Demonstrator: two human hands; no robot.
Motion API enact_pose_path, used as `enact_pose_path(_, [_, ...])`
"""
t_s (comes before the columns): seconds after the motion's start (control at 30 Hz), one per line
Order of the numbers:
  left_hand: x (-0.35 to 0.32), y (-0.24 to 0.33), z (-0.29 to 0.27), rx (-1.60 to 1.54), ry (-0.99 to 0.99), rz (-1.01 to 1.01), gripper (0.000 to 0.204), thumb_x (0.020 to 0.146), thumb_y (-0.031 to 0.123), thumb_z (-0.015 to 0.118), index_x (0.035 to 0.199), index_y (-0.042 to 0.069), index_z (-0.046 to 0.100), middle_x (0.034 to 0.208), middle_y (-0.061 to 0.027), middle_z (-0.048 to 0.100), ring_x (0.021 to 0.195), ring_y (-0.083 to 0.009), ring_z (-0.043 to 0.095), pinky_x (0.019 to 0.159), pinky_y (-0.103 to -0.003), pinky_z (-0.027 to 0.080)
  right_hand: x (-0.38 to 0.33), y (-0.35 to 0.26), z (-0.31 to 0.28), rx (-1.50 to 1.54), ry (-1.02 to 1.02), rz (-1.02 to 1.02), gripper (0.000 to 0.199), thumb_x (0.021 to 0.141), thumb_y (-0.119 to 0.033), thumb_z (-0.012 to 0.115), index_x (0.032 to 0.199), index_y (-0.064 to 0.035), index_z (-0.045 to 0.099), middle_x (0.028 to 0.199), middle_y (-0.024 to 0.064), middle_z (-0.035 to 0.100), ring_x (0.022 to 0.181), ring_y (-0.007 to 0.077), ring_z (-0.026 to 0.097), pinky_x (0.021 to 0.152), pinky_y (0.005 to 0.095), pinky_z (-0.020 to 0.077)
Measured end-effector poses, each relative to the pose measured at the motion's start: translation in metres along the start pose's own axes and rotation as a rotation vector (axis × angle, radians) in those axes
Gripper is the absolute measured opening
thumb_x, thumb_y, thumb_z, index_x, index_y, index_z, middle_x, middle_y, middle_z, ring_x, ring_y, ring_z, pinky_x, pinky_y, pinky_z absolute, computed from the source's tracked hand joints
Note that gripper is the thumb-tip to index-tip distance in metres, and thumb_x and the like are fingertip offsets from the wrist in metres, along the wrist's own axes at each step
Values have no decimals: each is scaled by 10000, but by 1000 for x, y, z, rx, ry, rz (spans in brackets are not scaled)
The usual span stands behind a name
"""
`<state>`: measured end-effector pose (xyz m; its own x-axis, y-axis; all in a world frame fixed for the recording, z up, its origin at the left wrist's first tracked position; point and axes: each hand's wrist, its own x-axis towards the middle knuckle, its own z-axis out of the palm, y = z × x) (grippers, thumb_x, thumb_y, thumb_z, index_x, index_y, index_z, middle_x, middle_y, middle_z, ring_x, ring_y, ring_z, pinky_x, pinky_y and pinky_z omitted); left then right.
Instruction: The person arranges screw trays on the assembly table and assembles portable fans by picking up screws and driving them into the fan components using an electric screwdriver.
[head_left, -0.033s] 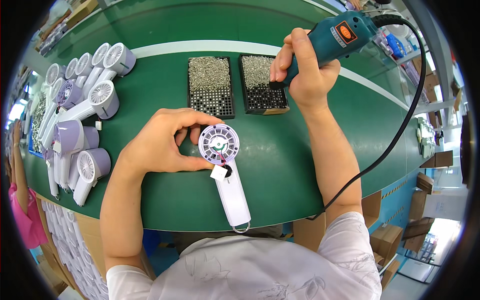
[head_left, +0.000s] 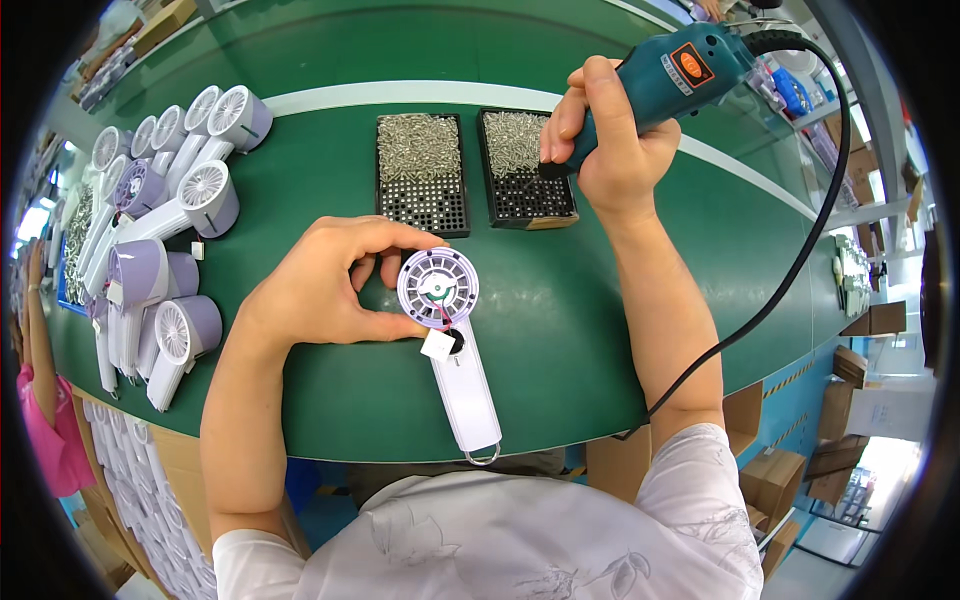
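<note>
The left hand [head_left: 320, 285] pinches the round head of a white handheld fan [head_left: 450, 340] lying on the green tabletop [head_left: 600, 320]. The right hand [head_left: 610, 150] grips a teal electric screwdriver [head_left: 670, 75] above a black screw tray [head_left: 525, 170].

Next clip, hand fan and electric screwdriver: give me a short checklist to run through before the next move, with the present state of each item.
1. Left hand steadies the fan head on the green table: ok.
2. Fan handle lies flat, pointing toward the person: ok.
3. Right hand grips the blue electric screwdriver: ok.
4. Driver tip is over the right screw tray: ok; screw picked up: cannot tell.
5. Black cord lies off the fan: ok.
6. Fan's screw holes unobstructed: cannot tell; red and black wires cross the open head.
</note>
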<state>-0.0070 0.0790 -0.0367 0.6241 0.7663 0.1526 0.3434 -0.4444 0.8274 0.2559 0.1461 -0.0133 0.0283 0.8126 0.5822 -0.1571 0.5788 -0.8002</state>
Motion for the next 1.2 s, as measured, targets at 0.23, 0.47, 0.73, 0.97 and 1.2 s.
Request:
enact_pose_path(0.23, [-1, 0, 1, -21, 14, -11, 632, 587, 180, 936, 1182, 93, 743, 833, 19, 677, 608, -62, 478, 533, -222, 376, 1, -1, -2, 8, 23, -8, 195, 1012, -163, 596, 977, 27, 621, 629, 88, 564, 443, 169, 522, 439, 358, 490])
enact_pose_path(0.47, [2, -6, 4, -71, -10, 24, 607, 607, 177, 923, 1174, 61, 740, 871, 3, 704, 672, -80, 547, 523, -227, 402, 2, -42, 16, 217, 40, 19, 381, 1061, -370, 427, 1023, -63, 650, 625, 39, 497, 462, 166, 446, 456, 342, 408])
enact_pose_path(0.73, [-1, -2, 4, -98, -37, -29, 640, 610, 197, 936, 1194, 45, 724, 807, 9, 661, 670, -55, 539, 538, -229, 397, -20, -69, 48, 369, -254, 22, 488, 1090, -475, 319, 1122, -100, 630, 660, 29, 513, 456, 154, 437, 438, 333, 424])
enact_pose_path(0.97, [-1, 0, 5, -121, -39, -45, 681, 606, 216, 966, 1211, 37, 708, 780, 5, 639, 642, -49, 528, 533, -219, 395, -33, -53, 55, 343, -297, 27, 409, 1097, -418, 360, 1115, -65, 566, 660, 59, 524, 457, 169, 470, 441, 350, 455])
enact_pose_path(1.2, [2, 8, -2, -125, -70, -81, 610, 634, 235, 936, 1148, -5, 712, 784, -60, 671, 688, -144, 599, 617, -290, 485, -33, -49, 57, 293, -309, -5, 357, 1091, -378, 380, 1114, -59, 539, 652, 61, 518, 454, 168, 472, 437, 348, 456])
